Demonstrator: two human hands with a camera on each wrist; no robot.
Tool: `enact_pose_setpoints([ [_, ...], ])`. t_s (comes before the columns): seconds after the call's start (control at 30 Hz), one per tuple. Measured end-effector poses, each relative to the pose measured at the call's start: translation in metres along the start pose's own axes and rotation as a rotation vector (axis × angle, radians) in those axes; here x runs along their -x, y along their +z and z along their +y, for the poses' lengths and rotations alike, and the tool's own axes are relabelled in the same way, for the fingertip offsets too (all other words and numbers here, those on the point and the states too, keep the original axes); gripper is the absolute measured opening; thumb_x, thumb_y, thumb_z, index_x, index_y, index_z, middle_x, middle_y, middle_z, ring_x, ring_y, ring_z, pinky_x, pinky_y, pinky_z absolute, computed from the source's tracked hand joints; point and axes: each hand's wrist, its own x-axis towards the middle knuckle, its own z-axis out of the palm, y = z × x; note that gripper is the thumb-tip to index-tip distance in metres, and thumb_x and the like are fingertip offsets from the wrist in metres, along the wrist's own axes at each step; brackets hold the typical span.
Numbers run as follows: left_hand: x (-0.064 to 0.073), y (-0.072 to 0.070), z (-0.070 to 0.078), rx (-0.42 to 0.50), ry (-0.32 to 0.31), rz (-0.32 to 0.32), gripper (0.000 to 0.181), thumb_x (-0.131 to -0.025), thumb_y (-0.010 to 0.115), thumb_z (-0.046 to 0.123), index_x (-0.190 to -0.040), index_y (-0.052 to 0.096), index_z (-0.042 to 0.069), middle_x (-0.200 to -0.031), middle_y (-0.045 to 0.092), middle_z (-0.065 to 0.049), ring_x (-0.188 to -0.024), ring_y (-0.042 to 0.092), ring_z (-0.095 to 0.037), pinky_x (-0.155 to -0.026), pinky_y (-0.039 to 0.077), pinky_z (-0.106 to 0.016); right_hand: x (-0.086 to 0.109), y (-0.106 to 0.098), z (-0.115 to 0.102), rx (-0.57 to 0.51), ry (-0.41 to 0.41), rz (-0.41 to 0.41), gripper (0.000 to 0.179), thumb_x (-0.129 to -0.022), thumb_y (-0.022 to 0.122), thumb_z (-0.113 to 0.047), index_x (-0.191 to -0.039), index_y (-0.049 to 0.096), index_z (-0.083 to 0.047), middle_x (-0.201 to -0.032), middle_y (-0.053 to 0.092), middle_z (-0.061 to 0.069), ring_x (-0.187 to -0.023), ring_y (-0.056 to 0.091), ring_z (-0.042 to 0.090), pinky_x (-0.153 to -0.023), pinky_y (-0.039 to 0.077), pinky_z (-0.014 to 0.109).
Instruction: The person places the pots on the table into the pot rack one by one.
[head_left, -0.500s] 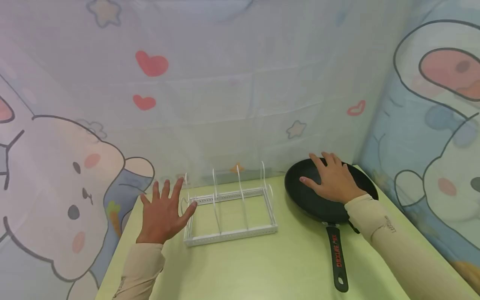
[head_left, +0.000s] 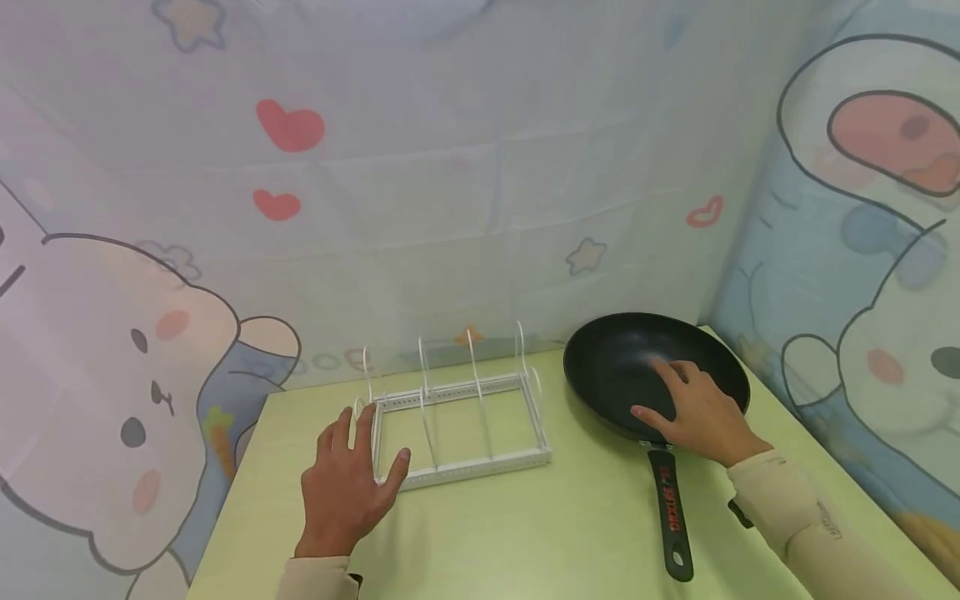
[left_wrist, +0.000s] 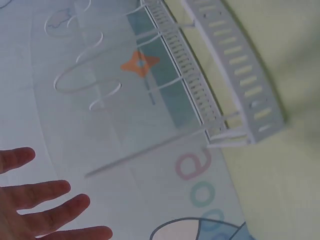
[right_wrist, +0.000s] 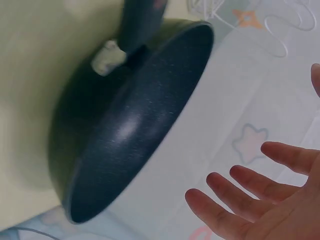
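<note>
Backdrop: printed cloth (head_left: 450,192) with hearts, stars and animal figures, behind the pan and to both sides of it.

Support: pale green table (head_left: 480,542), extending under and to the left of the pan.

Landmark: black frying pan (head_left: 609,375), resting bowl up on the table, its handle (head_left: 669,512) pointing toward the person.

Left of the pan, near but apart: white wire rack (head_left: 480,467), a slotted frame with upright wire loops. Its slots hold nothing.

Right grip (head_left: 701,417): bare hand over the near right part of the pan. Fingers loosely bent, thumb spread, nothing held. Right wrist view shows a gap between fingertips and pan.

Left grip (head_left: 347,492): well left of the pan, by the rack end farther from it. Fingers loose and apart, nothing held; left wrist view shows them clear of the wires.

Smallest detail: red lettering (head_left: 671,493) on the handle, on the person's side of the pan.

Change over the last half second: both hands draw back toward the person; the right one leaves the pan's far half for its near right part. Pan and rack keep their places, allowing for a slight view shift.

Judgement: both grips are free and neither object is in hand, so handling of the pan is yet to begin.
</note>
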Motion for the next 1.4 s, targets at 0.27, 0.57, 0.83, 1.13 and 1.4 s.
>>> enact_pose_setpoints([
  [0.27, 0.025, 0.017, 0.016, 0.087, -0.086, 0.03, 0.066, -0.083, 0.068, 0.048, -0.134, 0.056, 0.008, -0.134, 0.058, -0.023, -0.108, 0.064, -0.042, -0.042, 0.045, -0.046, 0.019, 0.013, 0.008, -0.012, 0.047, -0.007, 0.076, -0.089, 0.069, -0.053, -0.138, 0.054, 0.002, -0.135, 0.052, 0.034, -0.114, 0.059, 0.05, -0.073, 0.056, 0.061],
  [0.57, 0.07, 0.047, 0.033, 0.185, -0.276, 0.031, 0.05, -0.086, 0.069, 0.038, -0.124, 0.06, 0.007, -0.126, 0.061, -0.018, -0.093, 0.069, -0.036, -0.048, 0.048, -0.048, 0.042, 0.025, 0.004, -0.018, 0.1, 0.057, 0.063, -0.088, 0.073, -0.047, -0.123, 0.064, 0.003, -0.117, 0.065, 0.029, -0.087, 0.068, 0.038, -0.065, 0.056, 0.051],
  [0.83, 0.088, 0.07, 0.086, 0.317, -0.384, 0.02, 0.035, -0.087, 0.07, 0.031, -0.114, 0.064, 0.01, -0.111, 0.066, -0.008, -0.089, 0.07, -0.024, -0.059, 0.052, -0.041, 0.059, 0.027, -0.013, -0.15, 0.281, 0.157, 0.039, -0.093, 0.069, -0.03, -0.101, 0.069, 0.008, -0.074, 0.072, 0.012, -0.06, 0.064, 0.023, -0.05, 0.049, 0.038],
  [1.13, 0.082, 0.08, 0.141, 0.536, -0.458, -0.197, 0.024, -0.094, 0.066, 0.03, -0.112, 0.067, 0.014, -0.106, 0.072, 0.0, -0.089, 0.072, -0.016, -0.072, 0.057, -0.041, 0.07, 0.034, -0.011, -0.315, 0.451, -0.074, 0.045, -0.097, 0.062, -0.039, -0.101, 0.067, 0.005, -0.07, 0.073, 0.005, -0.052, 0.065, 0.015, -0.054, 0.05, 0.034],
  [1.4, 0.076, 0.095, 0.179, 0.836, -0.444, -0.467, 0.02, -0.096, 0.062, 0.03, -0.106, 0.069, 0.013, -0.096, 0.074, 0.006, -0.08, 0.069, -0.006, -0.065, 0.054, -0.029, 0.075, 0.05, -0.007, -0.55, 0.6, -0.204, 0.047, -0.097, 0.062, -0.04, -0.104, 0.066, 0.006, -0.084, 0.074, 0.013, -0.057, 0.069, 0.016, -0.055, 0.058, 0.033],
])
